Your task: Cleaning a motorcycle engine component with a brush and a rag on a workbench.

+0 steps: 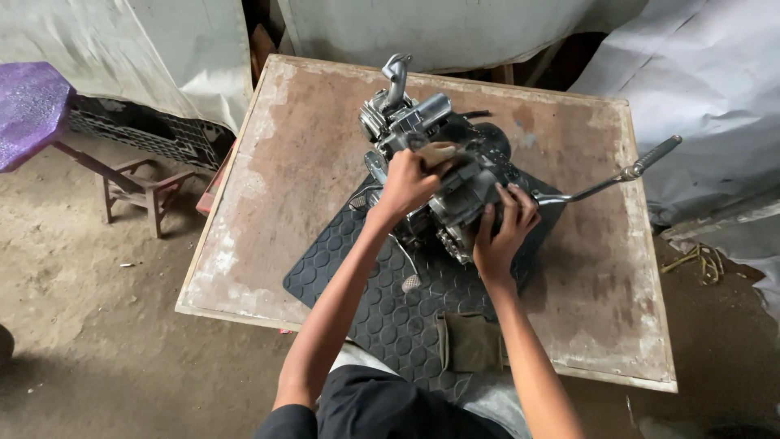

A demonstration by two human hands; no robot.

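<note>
On a worn wooden table (284, 162) with a pale, scuffed top, a small motorcycle engine (443, 175) is seen resting partly on a black rubber mat (382, 301) patterned with raised circles; the mat lies on the near half of the table and overhangs its front edge. The engine is placed near the table's middle, tilted, with its curved metal pipe (396, 75) pointing toward the far edge and a long kick lever (617, 175) with a dark grip stretched out to the right above the tabletop. The left hand (406, 183) is closed around a small pale piece, possibly a rag or block (437, 152), which is pressed against the upper side of the engine; what exactly is gripped cannot be told. The right hand (504, 232) is laid flat against the near right side of the engine casing, fingers spread and bent over its edge, so that the engine is steadied rather than clasped. A folded olive-green cloth (471, 341) is seen on the mat close to the front edge, between the two forearms. A small metal part (411, 283) lies on the mat just below the engine. To the left of the table, on the dirt floor, a small wooden stool (138, 191) is set beside a purple glittery surface (28, 110). Grey-white tarpaulin sheets (439, 28) are hung behind and to the right of the table.
</note>
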